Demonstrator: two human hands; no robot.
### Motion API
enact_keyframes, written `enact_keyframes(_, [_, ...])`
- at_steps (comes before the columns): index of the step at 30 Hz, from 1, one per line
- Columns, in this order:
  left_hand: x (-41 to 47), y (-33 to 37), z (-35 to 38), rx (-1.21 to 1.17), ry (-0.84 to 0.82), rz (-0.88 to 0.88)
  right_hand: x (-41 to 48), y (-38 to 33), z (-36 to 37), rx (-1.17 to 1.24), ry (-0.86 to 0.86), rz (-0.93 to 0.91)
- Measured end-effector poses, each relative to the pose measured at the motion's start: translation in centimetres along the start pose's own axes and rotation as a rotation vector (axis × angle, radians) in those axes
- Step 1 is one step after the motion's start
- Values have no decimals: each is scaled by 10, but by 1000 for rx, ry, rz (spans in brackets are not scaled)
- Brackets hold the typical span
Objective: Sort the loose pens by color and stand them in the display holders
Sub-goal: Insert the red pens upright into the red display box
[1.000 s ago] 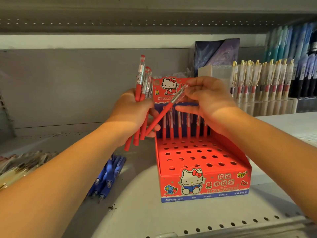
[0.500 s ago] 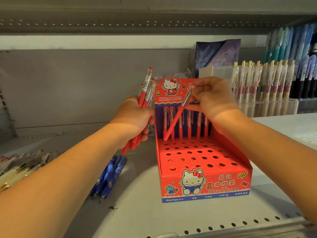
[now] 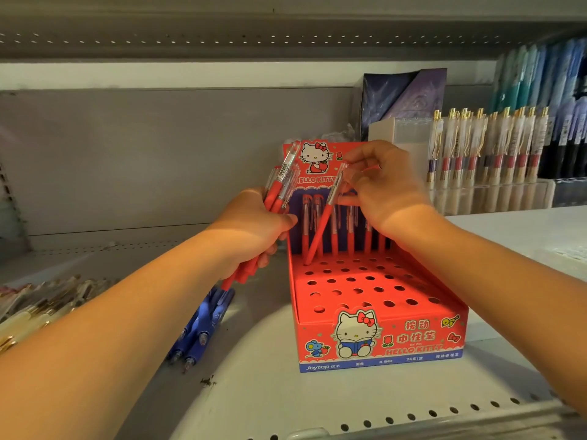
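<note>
Now the pen (image 3: 320, 227) you're placing, a red barrel with a clear top, leans at mid-frame. Its tip is at a hole near the back left of the red holder (image 3: 381, 338), beside the row already standing there. Your right hand (image 3: 387, 192) pinches its top with curled fingers. Your left hand (image 3: 254, 223) clenches a bundle (image 3: 282, 185) of red pens just left of the holder. Against half a second ago, the pen stands steeper, its tip lower.
</note>
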State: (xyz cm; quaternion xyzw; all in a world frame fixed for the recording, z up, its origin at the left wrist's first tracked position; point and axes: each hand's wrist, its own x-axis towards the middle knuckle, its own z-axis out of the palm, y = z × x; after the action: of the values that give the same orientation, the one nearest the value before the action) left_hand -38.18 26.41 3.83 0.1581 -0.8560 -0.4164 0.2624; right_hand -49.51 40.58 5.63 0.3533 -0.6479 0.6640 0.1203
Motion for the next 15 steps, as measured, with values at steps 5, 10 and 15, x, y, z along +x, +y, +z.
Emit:
enact_keyframes(5, [1, -1, 0, 52, 1, 6, -6, 5, 3, -26, -136, -14])
enact_keyframes(10, [2, -2, 1, 56, -4, 15, -12, 5, 4, -194, -290, -112])
enact_keyframes(15, [0, 0, 1, -58, -39, 14, -17, 2, 3, -289, -351, -185])
